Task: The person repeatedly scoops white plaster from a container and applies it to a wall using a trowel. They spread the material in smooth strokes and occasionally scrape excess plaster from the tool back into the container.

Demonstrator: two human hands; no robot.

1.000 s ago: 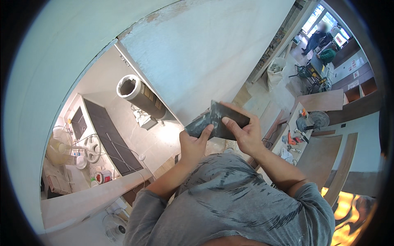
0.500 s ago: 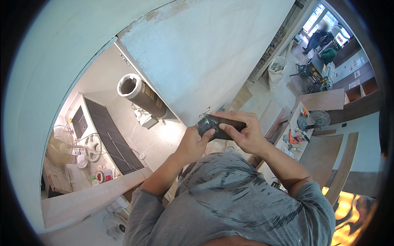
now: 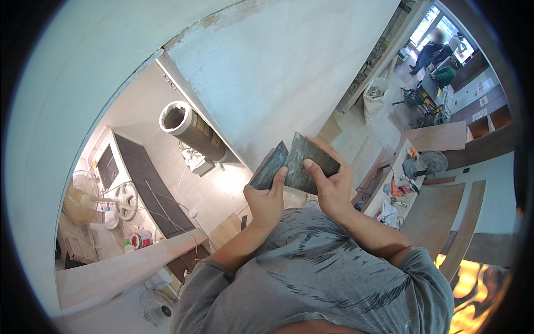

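My left hand [image 3: 265, 205] grips a dark grey, flat scraper [image 3: 268, 168], its thumb along the near edge and its fingers underneath. A second, broader scraper [image 3: 300, 176] with pale smears is held in my right hand [image 3: 336, 193], the thumb pressed on its upper face. Both are tilted in front of my chest, their inner edges close together; a narrow V-shaped gap shows at the far side. Whether they touch lower down is hard to tell. My palms hide any handles. Beyond them rises a white plastered wall [image 3: 256, 72] with bluish patches.
Left of the wall stands a dark cylinder [image 3: 203, 134] with a white rim. A cluttered counter [image 3: 119, 236] is at the left. On the right are a tool-covered bench [image 3: 384, 195], a fan [image 3: 433, 161] and a white sack [image 3: 375, 96]. People [image 3: 444, 74] are far off.
The two scrapers were overlapped flat and are now fanned apart, tilted up. My left hand has moved slightly down, and my right wrist has turned.
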